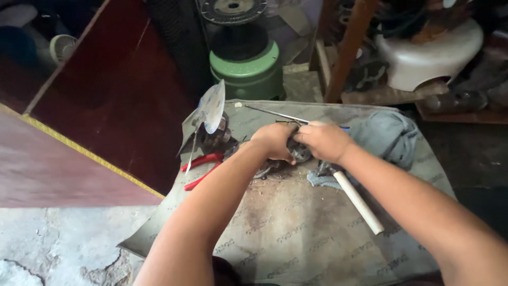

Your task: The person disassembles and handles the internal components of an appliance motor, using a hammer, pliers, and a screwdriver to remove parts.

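Head view shows your two hands meeting over a small dark metal part (pixel 299 152) near the far middle of the worktop mat (pixel 296 233). Your left hand (pixel 274 141) is curled around the part from the left and your right hand (pixel 324 140) closes on it from the right, so both are clamped on the same piece, fingers narrow. To work it well, I judge you should keep the left hand as the steady anchor, press the part down against the mat, and let the right do the fine turning or pulling, with wrists low so nothing rolls off. A white-handled tool (pixel 357 200) lies just beside your right forearm, and red-handled pliers (pixel 201 169) lie to the left, near a small motor with a pale fan blade (pixel 211 106). A grey cloth (pixel 386 135) sits bunched at the far right. Your knuckles hide most of the part, so its shape and any fastener cannot be made out, and the thin metal rod (pixel 275 114) behind your hands is partly covered
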